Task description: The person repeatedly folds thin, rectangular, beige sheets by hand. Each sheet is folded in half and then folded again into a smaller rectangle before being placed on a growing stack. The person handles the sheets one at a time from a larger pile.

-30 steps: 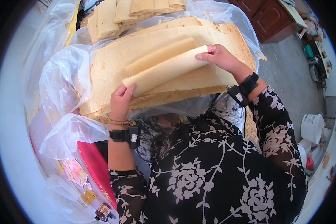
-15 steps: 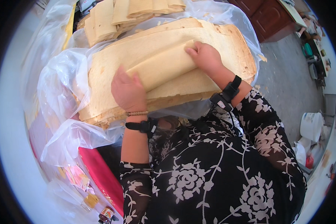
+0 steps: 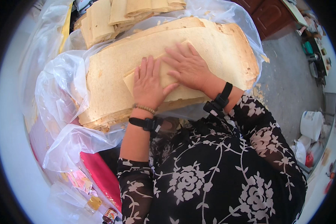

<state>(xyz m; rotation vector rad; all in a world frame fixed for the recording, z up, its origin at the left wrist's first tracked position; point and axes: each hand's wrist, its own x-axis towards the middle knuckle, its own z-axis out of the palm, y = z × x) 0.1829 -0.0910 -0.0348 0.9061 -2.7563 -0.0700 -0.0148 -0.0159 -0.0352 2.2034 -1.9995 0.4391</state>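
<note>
Left hand (image 3: 148, 84) and right hand (image 3: 186, 65), fingers spread flat, press a folded sheet (image 3: 175, 93) at the stack's (image 3: 108, 74) near edge to hold its crease

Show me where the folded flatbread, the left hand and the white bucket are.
folded flatbread (image 3: 175, 93): head view, its bare lower edge.
left hand (image 3: 148, 83): head view, back of the hand.
white bucket (image 3: 311, 125): head view, its side.

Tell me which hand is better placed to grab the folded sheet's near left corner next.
Left, probably. The left hand lies flat on the folded sheet with its heel beside that exposed corner. The right hand presses flat farther up and right, toward the big flatbread stack's middle.
</note>
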